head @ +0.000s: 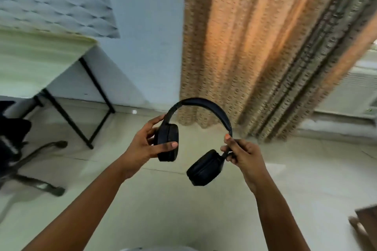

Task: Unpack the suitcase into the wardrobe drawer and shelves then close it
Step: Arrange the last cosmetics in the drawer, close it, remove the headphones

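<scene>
Black headphones [184, 134], one pair with two ear cups, hang in the air in front of me, well above the floor [173, 210]. My left hand [145, 145] grips the left ear cup, thumb across its padded face. My right hand [241, 154] pinches the stem just above the right cup, which has swivelled and tilts downward. To do this step well, I judge I should fold or square the cups, keep both hands on, and carry the pair to a shelf; neither suitcase nor wardrobe is in view. Around me: one table [30, 63] with black legs at left, one office chair [18, 149] beside it, one brown curtain [265, 47] ahead.
</scene>
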